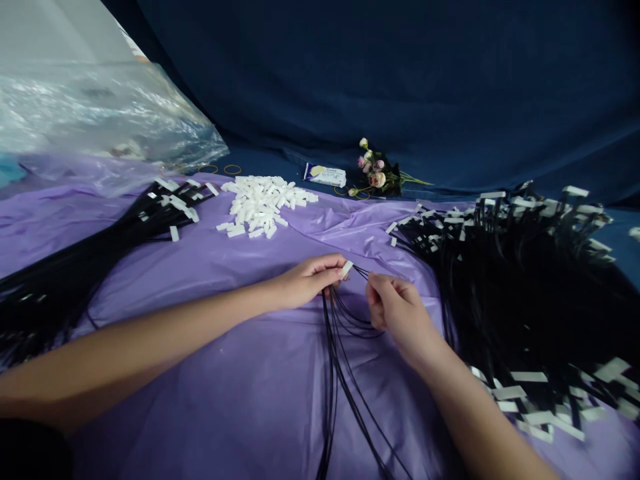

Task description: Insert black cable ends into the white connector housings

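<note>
Between finger and thumb, my left hand [320, 277] pinches a small white connector [347, 269] near the middle of the view. Thin black wires [333, 373] hang down below this hand over the purple cloth. Short wire ends run from the connector to my right hand [395, 300], whose fingers are closed on them. The wires also loop between both hands. Behind my left hand lies a pile of loose white connectors [263, 203].
Bundles of black wires with white ends lie at the left [100, 250] and right [525, 287] on the purple cloth [240, 400]. At the back are a small packet [325, 175], artificial flowers [376, 175], rubber bands [233, 169] and clear plastic [100, 113].
</note>
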Action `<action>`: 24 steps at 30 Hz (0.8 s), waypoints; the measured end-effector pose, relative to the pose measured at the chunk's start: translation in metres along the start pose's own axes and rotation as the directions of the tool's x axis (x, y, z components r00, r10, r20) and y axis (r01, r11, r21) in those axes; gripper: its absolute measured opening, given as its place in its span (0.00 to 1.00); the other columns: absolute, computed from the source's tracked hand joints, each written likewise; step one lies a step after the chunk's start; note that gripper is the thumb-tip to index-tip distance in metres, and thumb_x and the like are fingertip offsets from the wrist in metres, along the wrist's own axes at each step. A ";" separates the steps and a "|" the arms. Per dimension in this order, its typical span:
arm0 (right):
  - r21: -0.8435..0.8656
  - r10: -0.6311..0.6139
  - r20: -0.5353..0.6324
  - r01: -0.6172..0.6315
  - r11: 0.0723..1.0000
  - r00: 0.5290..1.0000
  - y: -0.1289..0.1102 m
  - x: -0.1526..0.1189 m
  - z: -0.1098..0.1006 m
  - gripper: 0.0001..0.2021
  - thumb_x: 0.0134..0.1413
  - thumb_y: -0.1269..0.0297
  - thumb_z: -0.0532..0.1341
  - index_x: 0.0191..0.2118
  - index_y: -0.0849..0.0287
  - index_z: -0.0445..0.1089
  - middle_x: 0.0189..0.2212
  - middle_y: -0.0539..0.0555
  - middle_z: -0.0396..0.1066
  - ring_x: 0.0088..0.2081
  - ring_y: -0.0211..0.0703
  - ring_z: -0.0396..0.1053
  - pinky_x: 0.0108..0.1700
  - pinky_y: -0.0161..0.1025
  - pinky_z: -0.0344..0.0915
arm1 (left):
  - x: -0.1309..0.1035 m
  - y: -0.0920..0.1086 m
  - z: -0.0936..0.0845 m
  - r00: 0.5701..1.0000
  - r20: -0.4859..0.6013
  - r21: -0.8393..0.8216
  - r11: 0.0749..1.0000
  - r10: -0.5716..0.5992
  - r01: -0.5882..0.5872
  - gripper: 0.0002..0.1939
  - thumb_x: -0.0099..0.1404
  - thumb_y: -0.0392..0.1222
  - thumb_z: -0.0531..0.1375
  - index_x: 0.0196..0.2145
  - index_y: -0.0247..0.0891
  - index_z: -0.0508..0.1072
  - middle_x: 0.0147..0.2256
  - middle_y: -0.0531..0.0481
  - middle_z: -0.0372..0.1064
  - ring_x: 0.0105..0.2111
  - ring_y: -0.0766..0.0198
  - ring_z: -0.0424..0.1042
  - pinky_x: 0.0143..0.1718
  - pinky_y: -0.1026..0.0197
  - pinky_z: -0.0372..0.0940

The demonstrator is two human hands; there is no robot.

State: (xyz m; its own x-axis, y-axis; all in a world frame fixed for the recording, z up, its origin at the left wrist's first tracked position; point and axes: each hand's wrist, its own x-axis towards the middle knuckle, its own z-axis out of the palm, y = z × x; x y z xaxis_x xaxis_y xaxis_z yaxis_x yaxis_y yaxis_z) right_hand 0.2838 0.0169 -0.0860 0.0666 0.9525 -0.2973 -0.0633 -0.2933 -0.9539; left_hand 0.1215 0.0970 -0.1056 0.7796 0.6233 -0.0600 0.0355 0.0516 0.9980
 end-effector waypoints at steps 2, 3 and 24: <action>0.141 0.072 0.033 -0.076 0.987 0.997 -0.005 -0.003 0.003 0.18 0.53 0.55 0.56 0.17 0.58 0.55 0.11 0.40 0.41 0.13 0.28 0.38 0.16 0.31 0.41 | -0.002 0.000 0.001 1.000 -0.003 0.020 1.000 0.014 -0.013 0.12 0.67 0.48 0.51 0.31 0.37 0.63 0.28 0.55 0.54 0.28 0.69 0.58 0.32 0.64 0.61; 0.191 0.096 0.042 -0.102 0.976 0.995 -0.007 -0.004 0.004 0.18 0.51 0.55 0.57 0.17 0.58 0.54 0.10 0.40 0.41 0.13 0.28 0.37 0.16 0.31 0.41 | -0.003 0.000 0.002 1.000 -0.009 0.032 0.999 0.023 -0.023 0.12 0.67 0.48 0.50 0.33 0.37 0.64 0.28 0.55 0.54 0.28 0.69 0.58 0.32 0.64 0.61; 0.653 0.238 0.409 -0.465 0.598 0.881 -0.017 -0.020 0.005 0.19 0.49 0.63 0.57 0.22 0.56 0.41 0.12 0.38 0.33 0.14 0.29 0.29 0.17 0.31 0.40 | -0.014 0.003 0.011 0.959 -0.110 0.457 0.870 0.263 -0.186 0.11 0.69 0.44 0.47 0.42 0.40 0.66 0.33 0.52 0.63 0.34 0.66 0.62 0.39 0.62 0.58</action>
State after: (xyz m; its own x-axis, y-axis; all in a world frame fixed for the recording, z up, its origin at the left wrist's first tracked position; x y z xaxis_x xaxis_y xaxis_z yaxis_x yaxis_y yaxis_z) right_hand 0.2782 0.0038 -0.0637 -0.3638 0.8029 -0.4722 -0.7192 -0.5642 -0.4054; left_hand 0.1179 0.0796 -0.1012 0.6881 0.6966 0.2029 0.1718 -0.4281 0.8872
